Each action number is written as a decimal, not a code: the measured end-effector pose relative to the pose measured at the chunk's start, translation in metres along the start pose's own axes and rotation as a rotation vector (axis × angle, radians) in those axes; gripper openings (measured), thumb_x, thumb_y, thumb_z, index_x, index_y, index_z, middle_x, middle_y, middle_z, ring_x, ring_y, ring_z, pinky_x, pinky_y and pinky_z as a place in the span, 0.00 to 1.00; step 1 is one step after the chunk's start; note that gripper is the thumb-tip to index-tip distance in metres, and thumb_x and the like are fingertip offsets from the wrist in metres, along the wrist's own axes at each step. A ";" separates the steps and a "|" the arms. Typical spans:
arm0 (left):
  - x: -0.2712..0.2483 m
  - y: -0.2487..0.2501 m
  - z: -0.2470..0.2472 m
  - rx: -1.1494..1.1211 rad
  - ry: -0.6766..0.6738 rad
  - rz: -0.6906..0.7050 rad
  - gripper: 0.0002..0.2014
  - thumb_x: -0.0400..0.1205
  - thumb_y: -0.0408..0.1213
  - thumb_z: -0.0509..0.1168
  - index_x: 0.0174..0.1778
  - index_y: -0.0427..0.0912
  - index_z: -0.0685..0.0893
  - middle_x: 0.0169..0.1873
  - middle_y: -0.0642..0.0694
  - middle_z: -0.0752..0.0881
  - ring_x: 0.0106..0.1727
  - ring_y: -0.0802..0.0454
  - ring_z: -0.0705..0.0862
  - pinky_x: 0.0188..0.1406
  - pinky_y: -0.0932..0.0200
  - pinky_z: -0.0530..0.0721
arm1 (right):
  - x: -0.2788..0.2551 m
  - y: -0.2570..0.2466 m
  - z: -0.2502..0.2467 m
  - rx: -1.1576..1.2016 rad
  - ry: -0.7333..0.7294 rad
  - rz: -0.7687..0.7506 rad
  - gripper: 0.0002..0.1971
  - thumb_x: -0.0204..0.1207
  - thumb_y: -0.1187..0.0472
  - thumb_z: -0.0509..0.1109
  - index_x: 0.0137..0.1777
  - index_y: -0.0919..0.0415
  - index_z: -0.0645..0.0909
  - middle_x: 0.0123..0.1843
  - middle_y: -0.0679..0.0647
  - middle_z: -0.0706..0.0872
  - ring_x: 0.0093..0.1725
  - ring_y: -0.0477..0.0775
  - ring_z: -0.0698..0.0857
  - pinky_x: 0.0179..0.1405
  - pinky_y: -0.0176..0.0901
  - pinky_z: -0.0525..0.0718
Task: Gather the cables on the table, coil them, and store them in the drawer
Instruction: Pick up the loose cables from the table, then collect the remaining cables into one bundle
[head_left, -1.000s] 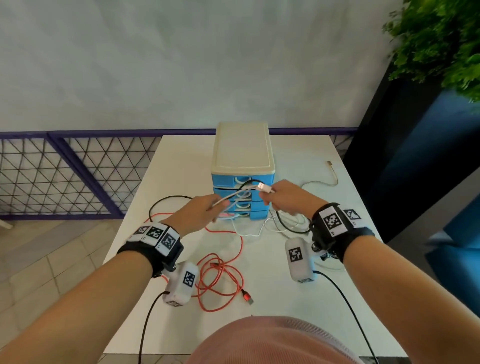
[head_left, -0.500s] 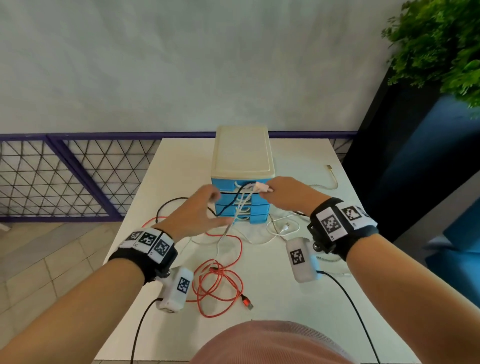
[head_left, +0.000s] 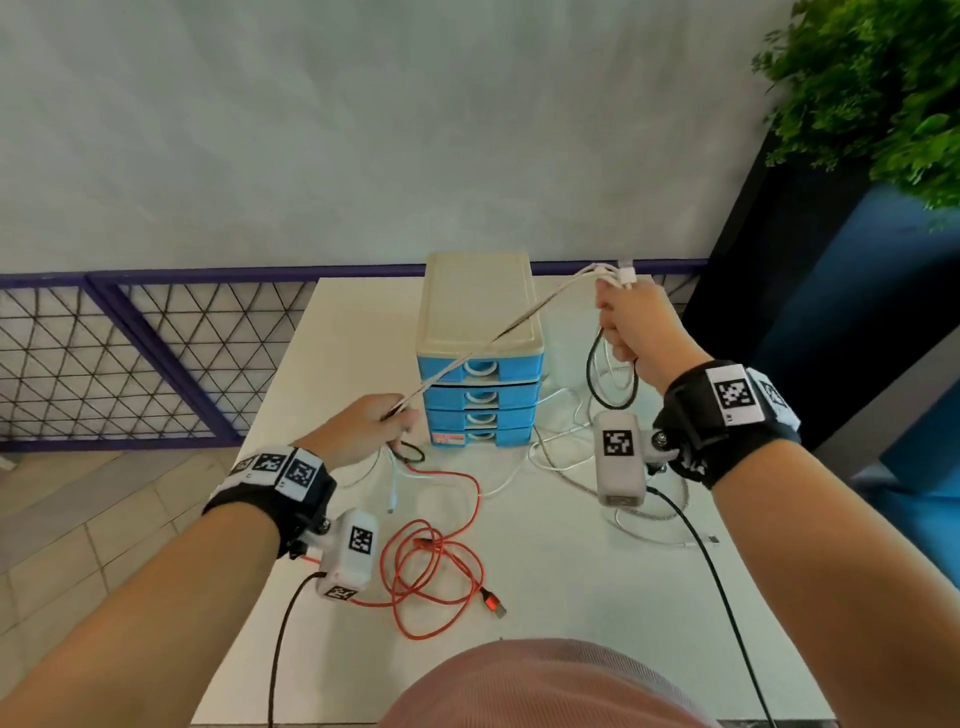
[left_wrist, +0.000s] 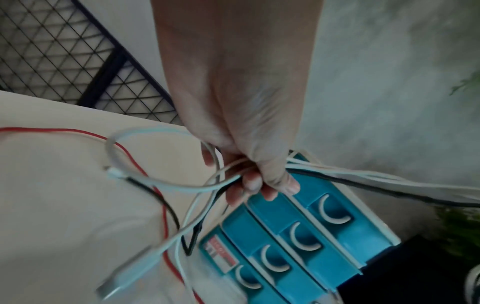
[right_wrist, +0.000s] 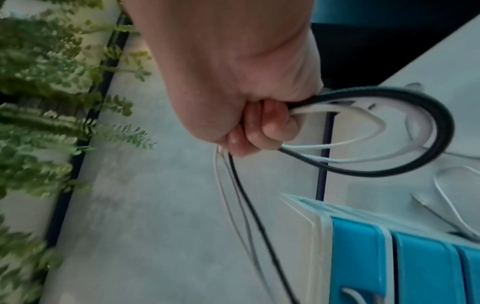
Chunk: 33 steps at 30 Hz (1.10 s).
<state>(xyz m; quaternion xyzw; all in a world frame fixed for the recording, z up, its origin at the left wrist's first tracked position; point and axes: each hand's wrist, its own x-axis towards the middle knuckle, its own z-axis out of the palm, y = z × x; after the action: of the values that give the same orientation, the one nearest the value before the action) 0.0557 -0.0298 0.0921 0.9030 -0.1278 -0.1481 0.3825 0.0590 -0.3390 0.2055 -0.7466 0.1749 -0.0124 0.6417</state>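
A bundle of white and black cables (head_left: 511, 327) stretches taut between my two hands, crossing in front of the blue drawer unit (head_left: 480, 353). My right hand (head_left: 623, 317) is raised beside the unit's top right and grips the bundle (right_wrist: 259, 205), with a black loop (right_wrist: 415, 131) and white loops hanging from its fist. My left hand (head_left: 363, 428) is low, left of the drawers, and pinches the same bundle (left_wrist: 363, 181); loose white and black ends (left_wrist: 155, 181) dangle below it. A red cable (head_left: 431, 561) lies tangled on the white table (head_left: 571, 597). All drawers look closed.
More white and braided cable (head_left: 566, 467) lies on the table right of the drawer unit. A purple mesh railing (head_left: 130, 364) runs behind and left of the table. A dark planter with a green plant (head_left: 872, 93) stands at the right.
My right hand has lifted up and to the right with the cable ends, drawing the bundle taut. My left hand has closed on the bundle and stayed low at the left.
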 end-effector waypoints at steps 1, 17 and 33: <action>0.000 -0.009 0.001 0.063 -0.018 -0.021 0.12 0.86 0.42 0.59 0.36 0.46 0.78 0.30 0.49 0.82 0.32 0.60 0.80 0.40 0.61 0.75 | 0.000 0.000 -0.001 0.126 0.011 0.035 0.15 0.85 0.58 0.56 0.34 0.55 0.69 0.16 0.44 0.68 0.09 0.40 0.63 0.09 0.25 0.58; 0.010 0.000 -0.060 0.323 0.731 -0.283 0.20 0.88 0.44 0.48 0.54 0.29 0.76 0.50 0.29 0.81 0.46 0.30 0.83 0.42 0.40 0.82 | -0.018 0.002 0.008 -0.250 -0.164 -0.047 0.12 0.83 0.55 0.60 0.38 0.55 0.74 0.24 0.47 0.71 0.20 0.45 0.65 0.13 0.32 0.64; -0.004 -0.055 -0.026 0.677 -0.367 -0.683 0.18 0.71 0.46 0.74 0.55 0.47 0.87 0.50 0.46 0.88 0.52 0.45 0.87 0.48 0.54 0.84 | -0.038 0.049 0.053 -0.869 -0.614 -0.071 0.11 0.82 0.54 0.64 0.45 0.63 0.76 0.30 0.53 0.75 0.19 0.48 0.70 0.17 0.33 0.70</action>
<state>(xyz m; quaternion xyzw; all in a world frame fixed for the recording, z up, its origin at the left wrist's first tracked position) 0.0678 0.0256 0.0696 0.9257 0.0686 -0.3707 -0.0302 0.0240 -0.2836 0.1566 -0.9182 -0.0574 0.2587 0.2944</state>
